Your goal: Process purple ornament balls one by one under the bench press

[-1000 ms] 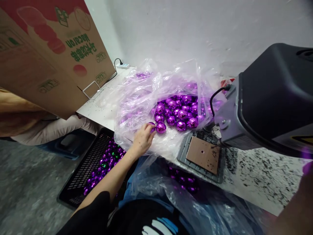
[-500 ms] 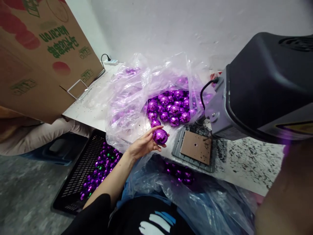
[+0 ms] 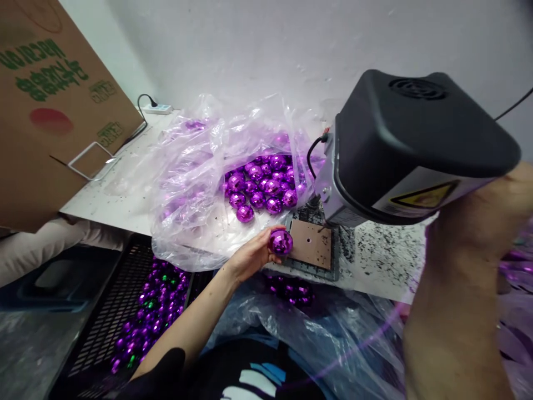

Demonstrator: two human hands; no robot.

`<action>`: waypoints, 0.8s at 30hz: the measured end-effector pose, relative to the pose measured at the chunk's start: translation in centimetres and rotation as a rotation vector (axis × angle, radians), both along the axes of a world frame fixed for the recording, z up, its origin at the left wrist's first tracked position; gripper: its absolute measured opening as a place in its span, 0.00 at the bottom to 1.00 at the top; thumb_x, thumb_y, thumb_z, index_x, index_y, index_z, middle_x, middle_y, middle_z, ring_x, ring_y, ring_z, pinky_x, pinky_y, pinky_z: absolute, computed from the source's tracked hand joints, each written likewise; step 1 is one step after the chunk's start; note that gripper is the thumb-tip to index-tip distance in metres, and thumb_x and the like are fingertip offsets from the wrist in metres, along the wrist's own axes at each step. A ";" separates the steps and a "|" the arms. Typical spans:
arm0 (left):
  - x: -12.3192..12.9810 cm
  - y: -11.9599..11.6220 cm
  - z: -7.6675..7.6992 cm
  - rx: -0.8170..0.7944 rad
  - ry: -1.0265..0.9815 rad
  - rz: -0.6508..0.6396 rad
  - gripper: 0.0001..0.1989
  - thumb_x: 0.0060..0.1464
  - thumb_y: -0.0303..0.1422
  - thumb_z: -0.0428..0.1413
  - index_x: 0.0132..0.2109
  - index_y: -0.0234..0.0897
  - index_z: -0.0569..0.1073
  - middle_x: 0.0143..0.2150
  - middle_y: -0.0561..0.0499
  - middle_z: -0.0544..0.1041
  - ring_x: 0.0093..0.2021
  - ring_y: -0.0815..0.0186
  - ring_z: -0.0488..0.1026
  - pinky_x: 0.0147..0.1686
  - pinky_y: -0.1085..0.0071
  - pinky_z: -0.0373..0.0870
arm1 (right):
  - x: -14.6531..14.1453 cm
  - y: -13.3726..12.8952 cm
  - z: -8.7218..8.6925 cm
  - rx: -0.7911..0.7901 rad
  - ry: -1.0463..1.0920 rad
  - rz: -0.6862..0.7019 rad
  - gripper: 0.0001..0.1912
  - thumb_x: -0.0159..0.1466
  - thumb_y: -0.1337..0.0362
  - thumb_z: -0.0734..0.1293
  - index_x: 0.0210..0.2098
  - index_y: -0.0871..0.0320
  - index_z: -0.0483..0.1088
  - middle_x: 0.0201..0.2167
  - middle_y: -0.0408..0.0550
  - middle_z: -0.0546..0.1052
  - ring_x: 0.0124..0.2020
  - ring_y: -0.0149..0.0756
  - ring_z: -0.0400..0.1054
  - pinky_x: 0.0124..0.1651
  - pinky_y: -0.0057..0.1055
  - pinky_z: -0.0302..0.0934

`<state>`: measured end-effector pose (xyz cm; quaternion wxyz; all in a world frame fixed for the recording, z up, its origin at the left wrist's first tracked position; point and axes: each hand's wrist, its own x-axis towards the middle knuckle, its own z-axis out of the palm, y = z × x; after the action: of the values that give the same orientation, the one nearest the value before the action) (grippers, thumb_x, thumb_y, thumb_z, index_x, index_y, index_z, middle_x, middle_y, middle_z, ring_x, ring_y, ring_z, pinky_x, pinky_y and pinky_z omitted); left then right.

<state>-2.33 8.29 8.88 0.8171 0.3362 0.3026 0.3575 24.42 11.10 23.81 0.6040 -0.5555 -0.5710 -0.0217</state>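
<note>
Head camera: Left hand point(image 3: 252, 256) holds a shiny purple ball point(image 3: 281, 242), fingers and thumb parted about its width, at the left edge of a brown plate point(image 3: 316, 253). The ball has moved right from beside the open plastic bag point(image 3: 183, 222) of similar balls, and appears separated from the pile but not resting on the plate. Right hand point(image 3: 502, 194) has come into view by the black machine point(image 3: 400, 150); its fingers are hidden, their grip unclear.

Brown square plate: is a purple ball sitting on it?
No, the brown plate shows a small hole and dark specks, while the nearest purple ball is held in the left hand.
</note>
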 end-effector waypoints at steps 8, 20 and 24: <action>3.1 1.5 -0.5 0.198 0.280 0.102 0.27 0.51 0.43 0.65 0.55 0.37 0.72 0.51 0.46 0.75 0.48 0.61 0.72 0.43 0.68 0.71 | -1.2 -0.2 1.2 -0.088 0.290 -0.083 0.25 0.66 0.64 0.59 0.14 0.67 0.60 0.13 0.40 0.54 0.18 0.13 0.48 0.21 0.17 0.40; 6.1 2.6 -2.8 1.009 0.816 0.199 0.26 0.50 0.36 0.66 0.55 0.41 0.69 0.53 0.46 0.73 0.54 0.56 0.72 0.57 0.55 0.68 | -0.9 0.1 0.2 -0.054 0.347 -0.016 0.19 0.64 0.61 0.61 0.20 0.62 0.55 0.16 0.36 0.49 0.15 0.16 0.48 0.17 0.18 0.42; 7.1 2.5 -2.7 1.123 0.913 0.176 0.27 0.49 0.33 0.67 0.55 0.41 0.68 0.53 0.46 0.69 0.53 0.57 0.70 0.56 0.58 0.69 | -0.9 0.2 0.3 -0.024 0.346 -0.015 0.20 0.64 0.62 0.62 0.19 0.63 0.53 0.16 0.37 0.48 0.17 0.14 0.47 0.20 0.17 0.40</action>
<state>4.76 10.76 6.16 0.2816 0.7948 0.4102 0.3474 23.56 11.27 24.08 0.6865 -0.5624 -0.4545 0.0764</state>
